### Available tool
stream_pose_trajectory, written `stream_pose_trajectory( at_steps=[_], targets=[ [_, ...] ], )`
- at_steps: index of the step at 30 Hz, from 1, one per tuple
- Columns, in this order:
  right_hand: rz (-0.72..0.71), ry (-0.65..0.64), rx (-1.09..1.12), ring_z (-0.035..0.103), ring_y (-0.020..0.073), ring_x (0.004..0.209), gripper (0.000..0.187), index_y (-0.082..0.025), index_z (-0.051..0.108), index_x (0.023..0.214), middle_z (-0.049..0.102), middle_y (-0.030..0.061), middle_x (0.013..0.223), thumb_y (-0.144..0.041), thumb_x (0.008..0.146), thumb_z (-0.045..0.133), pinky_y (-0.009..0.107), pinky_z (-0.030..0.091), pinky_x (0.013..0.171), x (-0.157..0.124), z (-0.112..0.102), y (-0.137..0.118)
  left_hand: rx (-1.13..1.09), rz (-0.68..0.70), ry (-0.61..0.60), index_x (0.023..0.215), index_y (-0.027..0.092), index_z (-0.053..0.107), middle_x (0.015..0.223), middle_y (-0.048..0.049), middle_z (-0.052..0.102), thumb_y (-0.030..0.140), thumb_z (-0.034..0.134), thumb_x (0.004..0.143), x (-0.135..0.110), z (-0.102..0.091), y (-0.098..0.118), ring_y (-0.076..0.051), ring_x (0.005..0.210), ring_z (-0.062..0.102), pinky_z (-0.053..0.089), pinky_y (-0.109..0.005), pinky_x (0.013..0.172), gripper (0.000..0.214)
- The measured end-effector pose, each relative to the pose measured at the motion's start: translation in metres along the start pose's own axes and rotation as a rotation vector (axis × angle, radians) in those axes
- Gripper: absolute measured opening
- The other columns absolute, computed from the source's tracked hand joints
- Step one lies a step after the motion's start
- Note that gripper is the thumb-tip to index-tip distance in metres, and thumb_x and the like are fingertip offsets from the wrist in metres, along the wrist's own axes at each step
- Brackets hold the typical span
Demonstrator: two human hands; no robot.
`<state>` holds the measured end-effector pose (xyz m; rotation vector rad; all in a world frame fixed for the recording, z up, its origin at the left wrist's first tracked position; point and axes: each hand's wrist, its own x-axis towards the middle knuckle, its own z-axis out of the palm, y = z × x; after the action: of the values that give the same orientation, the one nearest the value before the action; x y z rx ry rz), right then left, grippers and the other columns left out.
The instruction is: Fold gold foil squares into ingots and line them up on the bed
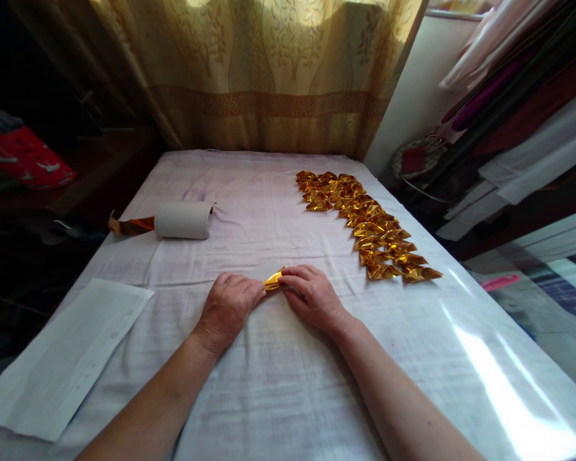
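A small piece of gold foil paper (273, 280) lies on the white cloth (249, 192) between my two hands. My left hand (228, 307) has its fingers curled down and presses on the piece's left end. My right hand (312, 296) pinches the right end with fingers closed. Most of the piece is hidden under the fingers. To the right, several folded gold foil pieces (369, 227) lie in a long double row running away from me.
A white roll with a gold foil tail (182, 219) lies at the left of the cloth. A white sheet (62, 358) hangs over the near left edge. Curtains hang behind. Stacked fabrics fill the shelves at right (518, 115). A red item (26, 159) sits far left.
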<state>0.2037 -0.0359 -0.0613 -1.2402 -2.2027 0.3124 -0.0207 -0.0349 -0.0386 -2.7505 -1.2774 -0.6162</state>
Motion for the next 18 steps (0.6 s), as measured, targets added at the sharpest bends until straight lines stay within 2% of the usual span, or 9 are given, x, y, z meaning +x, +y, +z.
stream_pose_trajectory(
  at_steps=[5, 9, 12, 14, 18],
  targets=[
    [0.021, 0.038, -0.131, 0.060, 0.0221, 0.105, 0.017, -0.026, 0.073, 0.100, 0.071, 0.0063, 0.113, -0.021, 0.094, 0.058, 0.039, 0.046, 0.091, 0.002, -0.005, -0.004, 0.028, 0.021, 0.092, 0.097, 0.022, 0.068, 0.105, -0.0063, 0.071, 0.022, 0.055, 0.095, -0.007, 0.000, -0.004, -0.023, 0.101, 0.061, 0.045, -0.037, 0.088, 0.013],
    [-0.103, -0.040, -0.135, 0.060, 0.0208, 0.099, 0.015, -0.022, 0.071, 0.096, 0.073, 0.0056, 0.107, -0.019, 0.094, 0.056, 0.036, 0.043, 0.089, 0.002, -0.011, -0.020, 0.070, 0.020, 0.051, 0.098, 0.020, 0.068, 0.097, -0.0069, 0.070, 0.015, 0.053, 0.094, -0.015, -0.005, -0.006, -0.022, 0.091, 0.062, 0.051, -0.035, 0.081, 0.016],
    [-0.160, -0.131, -0.147, 0.059, 0.0186, 0.086, 0.016, -0.022, 0.070, 0.094, 0.073, 0.0054, 0.094, -0.018, 0.096, 0.054, 0.033, 0.040, 0.080, 0.001, -0.010, -0.034, 0.005, 0.065, 0.004, 0.108, 0.020, 0.066, 0.098, -0.0073, 0.071, 0.012, 0.047, 0.095, -0.025, -0.010, -0.006, -0.021, 0.092, 0.064, 0.054, -0.035, 0.085, 0.024],
    [-0.185, -0.166, -0.149, 0.057, 0.0177, 0.082, 0.016, -0.022, 0.070, 0.093, 0.072, 0.0049, 0.090, -0.019, 0.096, 0.055, 0.032, 0.038, 0.076, 0.000, -0.008, -0.039, -0.045, 0.085, -0.005, 0.112, 0.020, 0.066, 0.105, -0.0079, 0.071, 0.014, 0.043, 0.097, -0.033, -0.012, -0.004, -0.020, 0.099, 0.065, 0.054, -0.034, 0.090, 0.028],
    [-0.193, -0.153, -0.113, 0.058, 0.0180, 0.083, 0.014, -0.021, 0.070, 0.096, 0.072, 0.0057, 0.093, -0.020, 0.096, 0.057, 0.032, 0.038, 0.077, -0.006, -0.010, -0.038, -0.080, 0.076, -0.018, 0.123, 0.020, 0.063, 0.120, -0.0095, 0.068, 0.026, 0.045, 0.098, -0.045, -0.012, 0.001, -0.022, 0.112, 0.062, 0.052, -0.038, 0.099, 0.031]
  ],
)
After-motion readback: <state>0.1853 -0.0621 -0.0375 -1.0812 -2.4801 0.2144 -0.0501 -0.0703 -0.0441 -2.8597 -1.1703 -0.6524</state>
